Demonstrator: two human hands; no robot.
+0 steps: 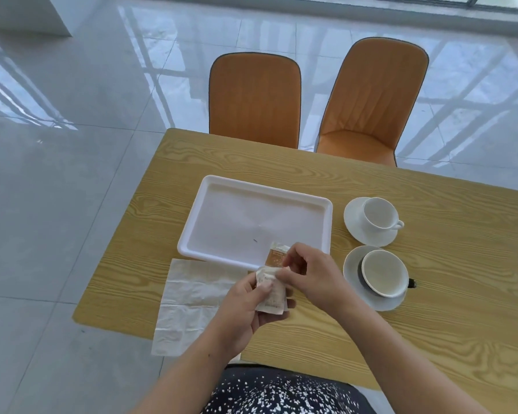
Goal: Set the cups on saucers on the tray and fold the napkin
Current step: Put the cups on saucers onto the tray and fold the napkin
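Note:
A white rectangular tray (222, 201) lies on the wooden table with nothing on it. To its right a white cup (379, 218) stands on a white saucer (352, 222). Nearer me a dark cup with a white inside (385, 273) sits on a second white saucer (380, 303). A white napkin (189, 294) lies unfolded at the table's left front edge, partly overhanging. My left hand (248, 312) holds a small pale packet (272, 294) above the table. My right hand (305, 273) pinches the packet's top and a brown-printed flap (277, 255).
Two orange chairs (254, 100) (368, 109) stand at the table's far side. The wooden table (431, 339) has bare surface to the right front. A glossy tiled floor (57, 204) lies to the left. My patterned dark clothing (281, 392) shows at the bottom.

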